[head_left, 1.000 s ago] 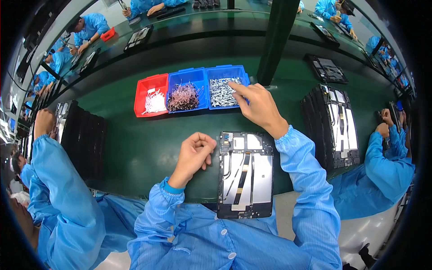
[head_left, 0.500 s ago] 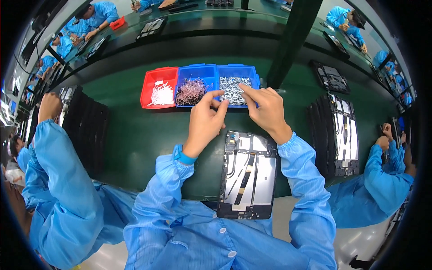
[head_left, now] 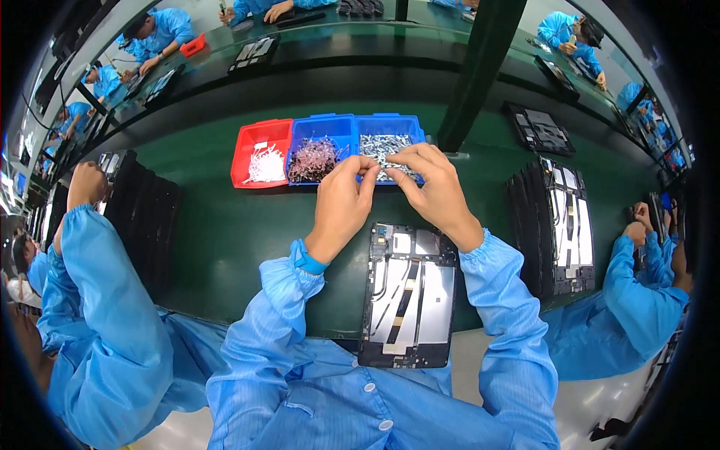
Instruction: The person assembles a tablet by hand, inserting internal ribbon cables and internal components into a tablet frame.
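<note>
My left hand [head_left: 343, 201] and my right hand [head_left: 436, 191] meet in front of the parts bins, thumbs and forefingers pinched close together. Whatever lies between their fingertips is too small to make out. Just beyond my right hand is a blue bin [head_left: 412, 122] of small silver-and-black parts [head_left: 384, 144]. Another blue bin [head_left: 322, 124] beside it holds pink and dark small pieces [head_left: 315, 159]. The red bin [head_left: 241, 150] on the left contains thin white strips [head_left: 265, 163]. Below my hands lies an opened tablet [head_left: 431, 307], its silver inside and dark flex cable facing up, overhanging the table's near edge.
Dark tablet stacks stand on the left [head_left: 154, 217] and on the right [head_left: 534, 225]. Another opened tablet [head_left: 540, 129] lies at the far right, near a green post [head_left: 480, 79]. Co-workers' arms [head_left: 112, 292] are close on the left, and another person [head_left: 637, 277] works at the right.
My right hand has come down and left from over the silver-parts bin, and its fingertips now meet those of my left hand. The view has shifted slightly.
</note>
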The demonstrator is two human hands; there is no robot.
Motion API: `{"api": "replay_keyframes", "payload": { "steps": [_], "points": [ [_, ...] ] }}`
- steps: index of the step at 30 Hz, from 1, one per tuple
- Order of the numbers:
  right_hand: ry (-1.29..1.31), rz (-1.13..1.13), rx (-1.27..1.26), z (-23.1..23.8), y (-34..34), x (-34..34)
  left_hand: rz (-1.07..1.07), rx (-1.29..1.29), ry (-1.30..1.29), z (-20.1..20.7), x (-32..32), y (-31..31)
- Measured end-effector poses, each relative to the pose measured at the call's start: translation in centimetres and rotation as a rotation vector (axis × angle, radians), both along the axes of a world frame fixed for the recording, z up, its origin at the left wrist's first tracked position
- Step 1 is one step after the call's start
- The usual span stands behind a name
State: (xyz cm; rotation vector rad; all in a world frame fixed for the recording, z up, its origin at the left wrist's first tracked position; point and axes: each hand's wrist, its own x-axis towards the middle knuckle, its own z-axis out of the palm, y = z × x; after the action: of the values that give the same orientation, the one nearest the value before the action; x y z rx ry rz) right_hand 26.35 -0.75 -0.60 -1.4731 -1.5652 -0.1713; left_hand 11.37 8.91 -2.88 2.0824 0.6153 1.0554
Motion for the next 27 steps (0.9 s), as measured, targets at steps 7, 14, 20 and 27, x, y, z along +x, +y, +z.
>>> {"api": "replay_keyframes", "payload": {
  "steps": [7, 14, 20, 27],
  "points": [
    [0.168, 0.143, -0.162, 1.7, -2.1, -1.0, -0.146, -0.549, -0.057, 2.4, -2.5, -2.5],
    [0.402, 0.239, -0.318, 2.6, -3.5, -2.0, -0.194, -0.617, -0.055, 3.6, -4.2, -3.7],
    [0.034, 0.251, -0.163, 2.8, -4.1, -2.9, -0.296, -1.053, -0.102, 4.0, -5.6, -3.3],
    [0.237, 0.301, 0.012, 2.3, -7.0, -4.0, 0.063, -0.567, -0.328, 4.6, -7.0, -0.8]
  ]
}}
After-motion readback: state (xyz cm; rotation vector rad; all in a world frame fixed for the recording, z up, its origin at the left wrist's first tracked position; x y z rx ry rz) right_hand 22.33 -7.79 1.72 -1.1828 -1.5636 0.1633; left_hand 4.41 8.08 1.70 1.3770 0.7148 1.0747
